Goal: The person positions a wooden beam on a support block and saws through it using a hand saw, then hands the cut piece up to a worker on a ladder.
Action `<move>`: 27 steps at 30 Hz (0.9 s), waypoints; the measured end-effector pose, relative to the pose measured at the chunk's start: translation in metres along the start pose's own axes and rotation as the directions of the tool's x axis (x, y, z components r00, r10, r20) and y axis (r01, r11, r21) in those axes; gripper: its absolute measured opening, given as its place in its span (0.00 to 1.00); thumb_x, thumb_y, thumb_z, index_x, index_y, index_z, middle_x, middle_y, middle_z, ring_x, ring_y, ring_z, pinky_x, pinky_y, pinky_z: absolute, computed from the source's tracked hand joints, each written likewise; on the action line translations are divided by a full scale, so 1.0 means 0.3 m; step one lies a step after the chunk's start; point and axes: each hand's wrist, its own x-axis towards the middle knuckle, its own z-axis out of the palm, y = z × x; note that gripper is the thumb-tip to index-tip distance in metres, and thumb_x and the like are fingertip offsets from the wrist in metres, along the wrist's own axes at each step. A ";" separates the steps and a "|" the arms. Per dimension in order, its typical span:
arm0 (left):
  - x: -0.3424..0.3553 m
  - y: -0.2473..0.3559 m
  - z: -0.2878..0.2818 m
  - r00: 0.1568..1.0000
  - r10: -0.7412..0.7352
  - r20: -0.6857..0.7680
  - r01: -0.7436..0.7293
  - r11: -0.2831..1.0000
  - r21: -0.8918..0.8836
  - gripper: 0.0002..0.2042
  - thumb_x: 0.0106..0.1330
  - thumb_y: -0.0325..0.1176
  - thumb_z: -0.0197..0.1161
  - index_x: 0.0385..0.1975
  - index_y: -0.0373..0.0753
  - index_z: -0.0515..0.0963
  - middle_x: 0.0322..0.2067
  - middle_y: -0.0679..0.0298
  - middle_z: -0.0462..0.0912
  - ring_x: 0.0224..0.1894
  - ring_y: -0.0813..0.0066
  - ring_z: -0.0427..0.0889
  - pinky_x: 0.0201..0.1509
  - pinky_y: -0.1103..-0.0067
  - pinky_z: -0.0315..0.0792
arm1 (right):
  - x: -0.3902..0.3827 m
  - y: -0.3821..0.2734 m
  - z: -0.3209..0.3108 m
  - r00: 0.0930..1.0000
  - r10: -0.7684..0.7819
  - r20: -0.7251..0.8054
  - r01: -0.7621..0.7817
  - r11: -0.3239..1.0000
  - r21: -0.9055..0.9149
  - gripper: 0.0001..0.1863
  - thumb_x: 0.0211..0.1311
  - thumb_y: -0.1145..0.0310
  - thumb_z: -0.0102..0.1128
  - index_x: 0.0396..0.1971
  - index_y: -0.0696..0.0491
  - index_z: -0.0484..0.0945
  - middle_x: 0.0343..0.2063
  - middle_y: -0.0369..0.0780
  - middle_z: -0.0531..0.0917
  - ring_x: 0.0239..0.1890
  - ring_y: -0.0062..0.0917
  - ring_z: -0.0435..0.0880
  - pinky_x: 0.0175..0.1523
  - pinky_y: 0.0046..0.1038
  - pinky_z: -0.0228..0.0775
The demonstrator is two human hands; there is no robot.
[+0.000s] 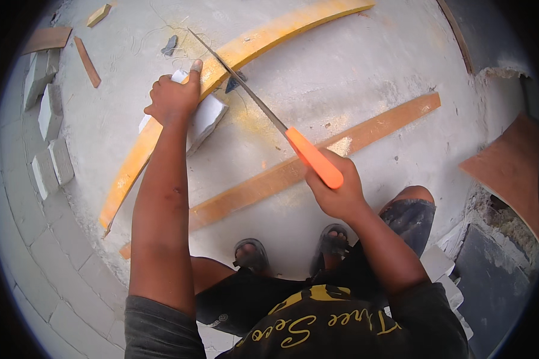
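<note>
A long yellow wooden plank [269, 37] runs from the lower left to the top, resting across a white block [207, 118]. My left hand [176, 96] grips the plank near that block, its thumb pressed on the upper face. In my right hand [341, 190] is a handsaw [259, 102], held by its orange handle with the fingers wrapped round it. The thin blade slants up and to the left across the plank, just right of my left thumb, and its tip reaches past the far edge. A dark stone chip [236, 81] shows beneath the plank by the blade.
A second brown plank [377, 133] lies on the concrete floor [401, 72] between me and the yellow one. White blocks [51, 112] line the left wall, near small wood offcuts [87, 62]. A grey stone [170, 45] lies beyond my left hand. On the right is a brown board [509, 158].
</note>
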 end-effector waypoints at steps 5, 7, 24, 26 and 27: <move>0.001 -0.001 0.002 1.000 0.007 0.009 -0.007 1.000 0.006 0.48 0.59 0.79 0.51 0.63 0.37 0.75 0.61 0.55 0.77 0.67 0.61 0.72 0.68 0.52 0.57 | -0.064 -0.013 -0.066 1.000 -0.004 0.008 0.003 0.997 0.074 0.06 0.64 0.73 0.59 0.28 0.57 0.75 0.18 0.45 0.76 0.21 0.31 0.73 0.31 0.33 0.69; 0.001 0.004 0.000 1.000 0.022 0.011 -0.022 1.000 0.018 0.48 0.59 0.79 0.51 0.63 0.38 0.75 0.61 0.55 0.77 0.67 0.61 0.72 0.68 0.52 0.57 | 0.182 -0.018 0.046 0.998 -0.058 0.028 0.054 0.992 0.115 0.06 0.62 0.73 0.57 0.28 0.59 0.74 0.19 0.48 0.77 0.21 0.37 0.72 0.32 0.36 0.69; 0.014 0.012 -0.002 0.999 -0.049 0.003 0.049 0.999 0.019 0.50 0.57 0.79 0.52 0.61 0.35 0.76 0.59 0.55 0.80 0.65 0.61 0.75 0.67 0.54 0.59 | 0.304 -0.061 0.137 0.997 0.057 0.047 -0.064 0.987 0.150 0.06 0.65 0.71 0.58 0.35 0.58 0.77 0.21 0.39 0.75 0.24 0.25 0.71 0.35 0.29 0.68; 0.014 0.009 0.000 0.999 0.001 -0.045 -0.004 0.999 -0.053 0.50 0.57 0.79 0.52 0.61 0.35 0.76 0.59 0.55 0.80 0.65 0.61 0.75 0.67 0.54 0.59 | 0.198 0.011 0.071 0.993 -0.105 -0.055 0.110 0.990 0.093 0.08 0.63 0.70 0.59 0.28 0.59 0.74 0.19 0.44 0.76 0.21 0.32 0.71 0.31 0.35 0.67; 0.007 -0.001 0.005 1.000 -0.008 -0.011 0.007 1.000 -0.030 0.50 0.57 0.79 0.52 0.61 0.34 0.75 0.60 0.55 0.79 0.65 0.61 0.74 0.67 0.53 0.59 | 0.091 0.019 0.028 0.997 -0.058 -0.051 0.059 0.998 0.016 0.07 0.62 0.72 0.60 0.28 0.58 0.74 0.19 0.43 0.76 0.21 0.32 0.76 0.31 0.33 0.69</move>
